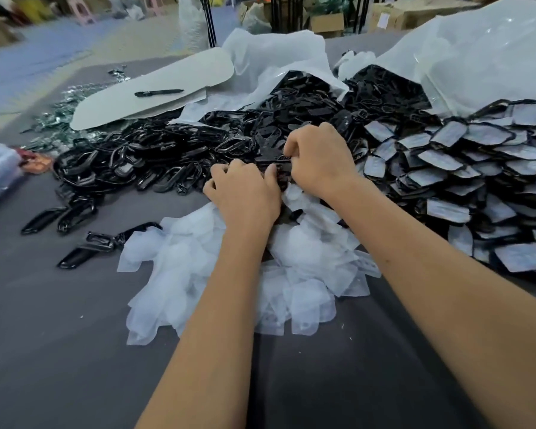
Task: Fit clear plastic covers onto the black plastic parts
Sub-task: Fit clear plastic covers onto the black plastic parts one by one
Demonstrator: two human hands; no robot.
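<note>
Head view: a black plastic part (274, 161), gripped between the curled fingers of the left hand (245, 193) and right hand (317, 159), sits above the heap of clear covers (217, 274) on the grey counter (59, 351), bare black parts (143, 156) piled left, covered parts (477, 168) right.

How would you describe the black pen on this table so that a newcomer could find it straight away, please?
Start at the pale grey rounded cardboard sheet at the far left of the grey table, behind the heap of glossy black plastic parts. The slim black pen lies flat on that sheet, alone. Unlike the looped black parts below it, it is straight and thin.
</note>
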